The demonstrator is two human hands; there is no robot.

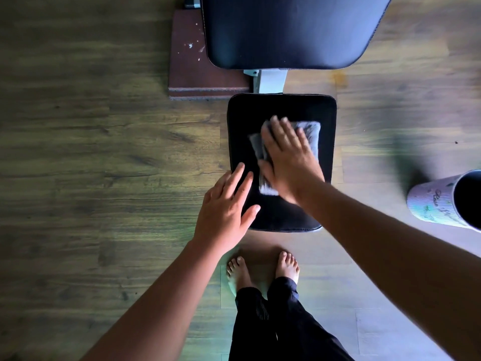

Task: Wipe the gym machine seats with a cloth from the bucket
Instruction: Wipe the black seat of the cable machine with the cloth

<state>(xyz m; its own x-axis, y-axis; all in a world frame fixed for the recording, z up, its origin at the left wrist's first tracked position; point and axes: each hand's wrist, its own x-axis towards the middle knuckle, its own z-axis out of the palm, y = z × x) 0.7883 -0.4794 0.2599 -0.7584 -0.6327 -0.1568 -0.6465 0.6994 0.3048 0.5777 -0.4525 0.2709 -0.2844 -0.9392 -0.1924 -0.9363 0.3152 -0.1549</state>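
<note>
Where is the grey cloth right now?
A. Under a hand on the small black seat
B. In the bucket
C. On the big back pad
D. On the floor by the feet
A: the grey cloth lies flat on the small black seat, pressed down by the right hand, while the left hand rests open at the seat's edge.

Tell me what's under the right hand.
The right hand presses flat on a grey cloth, which lies on the black seat. The cloth's middle is covered by the palm.
</note>
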